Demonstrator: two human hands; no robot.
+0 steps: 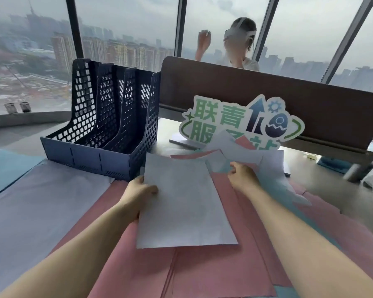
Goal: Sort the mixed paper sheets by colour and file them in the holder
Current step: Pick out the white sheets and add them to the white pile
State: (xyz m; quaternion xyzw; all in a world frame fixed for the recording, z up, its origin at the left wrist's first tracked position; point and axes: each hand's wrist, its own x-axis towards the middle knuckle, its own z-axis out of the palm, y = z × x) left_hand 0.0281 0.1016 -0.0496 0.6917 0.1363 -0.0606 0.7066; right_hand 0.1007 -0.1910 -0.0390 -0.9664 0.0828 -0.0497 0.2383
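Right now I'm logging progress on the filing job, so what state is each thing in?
file holder: upright, slots look empty
white sheet: held at its left edge, over the pink sheets
left hand: grips the white sheet
right hand: fingers curled on the mixed pile
mixed pile: unsorted, white, pink and teal overlapping
pink sheets: flat on the desk

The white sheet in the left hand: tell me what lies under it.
Pink sheets show beneath the white sheet gripped by the left hand. What lies directly behind its middle is covered.
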